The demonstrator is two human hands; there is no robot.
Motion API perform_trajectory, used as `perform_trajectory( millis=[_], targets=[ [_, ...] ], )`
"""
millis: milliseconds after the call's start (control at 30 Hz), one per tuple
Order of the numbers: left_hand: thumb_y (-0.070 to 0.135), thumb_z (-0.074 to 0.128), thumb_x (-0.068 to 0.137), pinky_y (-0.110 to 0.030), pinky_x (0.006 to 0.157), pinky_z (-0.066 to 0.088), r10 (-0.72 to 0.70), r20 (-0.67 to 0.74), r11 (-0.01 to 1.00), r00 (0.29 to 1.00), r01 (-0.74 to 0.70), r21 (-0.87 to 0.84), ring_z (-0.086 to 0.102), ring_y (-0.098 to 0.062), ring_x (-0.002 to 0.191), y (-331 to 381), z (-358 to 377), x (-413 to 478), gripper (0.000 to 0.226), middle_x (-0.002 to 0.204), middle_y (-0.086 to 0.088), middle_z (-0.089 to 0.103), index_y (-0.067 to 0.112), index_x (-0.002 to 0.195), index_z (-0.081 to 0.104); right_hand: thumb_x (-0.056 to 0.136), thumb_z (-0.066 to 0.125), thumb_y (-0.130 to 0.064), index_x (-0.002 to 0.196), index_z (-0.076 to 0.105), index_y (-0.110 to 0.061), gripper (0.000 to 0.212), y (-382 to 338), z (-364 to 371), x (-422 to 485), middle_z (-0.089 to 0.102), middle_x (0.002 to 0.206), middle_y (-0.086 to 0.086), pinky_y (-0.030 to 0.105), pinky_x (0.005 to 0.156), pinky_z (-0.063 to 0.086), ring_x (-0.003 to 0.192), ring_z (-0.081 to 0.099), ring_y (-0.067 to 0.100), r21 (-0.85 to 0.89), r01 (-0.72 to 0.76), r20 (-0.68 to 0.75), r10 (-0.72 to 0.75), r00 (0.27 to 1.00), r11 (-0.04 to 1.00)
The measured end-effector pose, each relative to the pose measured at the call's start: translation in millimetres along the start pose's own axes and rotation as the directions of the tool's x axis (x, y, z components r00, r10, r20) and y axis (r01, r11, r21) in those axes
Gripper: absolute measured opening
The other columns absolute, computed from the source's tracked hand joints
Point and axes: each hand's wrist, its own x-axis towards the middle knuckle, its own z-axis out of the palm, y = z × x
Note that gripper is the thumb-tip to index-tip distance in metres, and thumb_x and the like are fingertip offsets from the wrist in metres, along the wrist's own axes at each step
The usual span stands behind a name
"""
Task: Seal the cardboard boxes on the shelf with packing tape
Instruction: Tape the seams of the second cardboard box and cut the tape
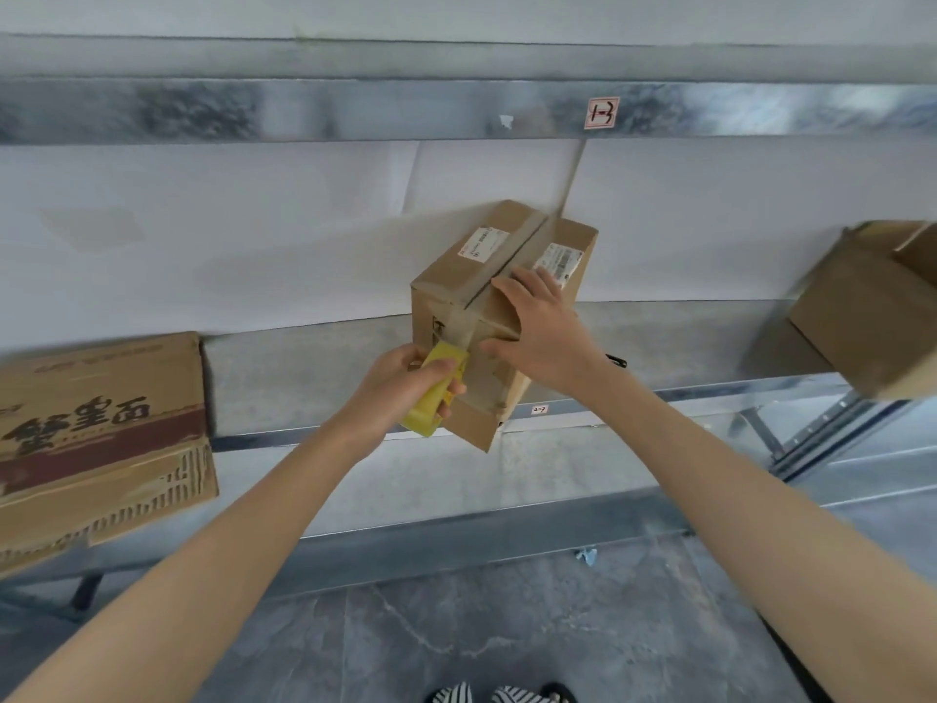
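Observation:
A small brown cardboard box (pixel 471 276) stands on the metal shelf (pixel 314 378), its near corner jutting past the shelf's front edge. A strip of tape runs along its top seam and down the near face. My left hand (pixel 400 385) grips a yellow tape dispenser (pixel 437 393) held against the box's near face, just below the top edge. My right hand (pixel 545 329) lies over the box's top right edge, fingers spread on the top by the seam and thumb on the near face. Two white labels sit on the box's top.
A larger printed cardboard box (pixel 101 428) sits at the left end of the shelf. Another brown box (pixel 872 307) hangs over the shelf edge at the right. An upper shelf beam (pixel 456 109) with a small label runs overhead. A black object (pixel 616 360) lies behind my right wrist.

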Motion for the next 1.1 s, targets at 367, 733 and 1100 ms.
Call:
perform_trajectory(
  millis=[367,733,1100],
  targets=[
    [0.022,0.063,0.09,-0.032,0.055,0.053,0.005,0.082,0.98,0.997,0.011,-0.198,0.063,-0.027,0.054,1,52,-11,0.03,0.1,-0.01,0.071,0.021,0.117,0.049,0.083,0.072,-0.023,0.144,0.037,-0.012,0.072,25,-41,2,0.032,0.153,0.003,0.013,0.108,0.004,0.144,0.017,0.021,0.01,0.16,0.162,-0.159,0.974,0.987],
    [0.016,0.066,0.086,-0.03,0.051,0.052,0.004,-0.077,0.954,0.997,-0.027,-0.297,0.066,-0.026,0.056,4,112,3,0.017,0.084,-0.003,0.067,0.019,0.101,0.059,0.084,0.065,-0.044,0.15,0.021,-0.024,0.082,68,-43,3,0.014,0.158,-0.004,0.046,0.11,0.032,0.146,0.007,0.015,-0.099,0.219,0.206,-0.195,0.959,0.971],
    [0.035,0.061,0.091,-0.033,0.06,0.052,-0.148,-0.043,0.925,0.988,0.123,-0.36,0.061,-0.022,0.054,-17,134,11,0.026,0.102,-0.006,0.072,0.019,0.111,0.054,0.084,0.067,-0.043,0.151,0.021,-0.019,0.085,91,-47,21,0.014,0.159,0.003,0.038,0.115,0.018,0.146,0.007,0.021,-0.084,0.348,0.243,-0.32,0.916,0.934]
  ],
)
